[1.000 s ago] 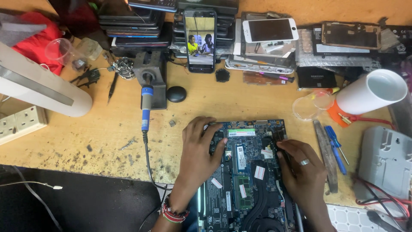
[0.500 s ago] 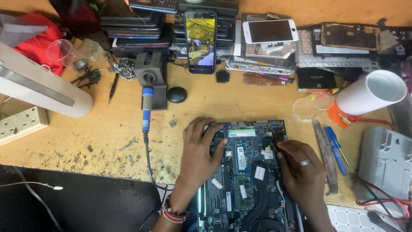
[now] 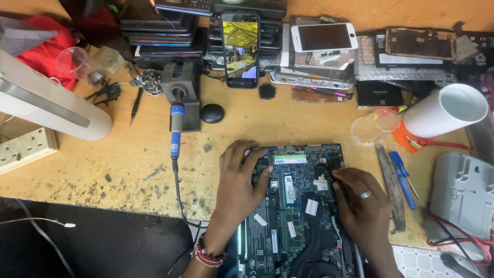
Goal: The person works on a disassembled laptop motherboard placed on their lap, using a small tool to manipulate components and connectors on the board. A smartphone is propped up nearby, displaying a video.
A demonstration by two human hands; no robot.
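head view: left hand [image 3: 237, 177] spread flat, fingers open, pressing on the near-left edge of the opened laptop base with its blue-green circuit board [image 3: 298, 206], gripping nothing. right hand [image 3: 363, 206] with a silver ring, fingers curled down at the board's right side; whether anything is pinched there, cannot tell. best kept steady: brace with the left palm, work gently with the right fingertips. blue-handled soldering iron [image 3: 176, 128] left of the board, blue screwdriver [image 3: 404, 172] right, on the worn wooden bench [image 3: 103, 170].
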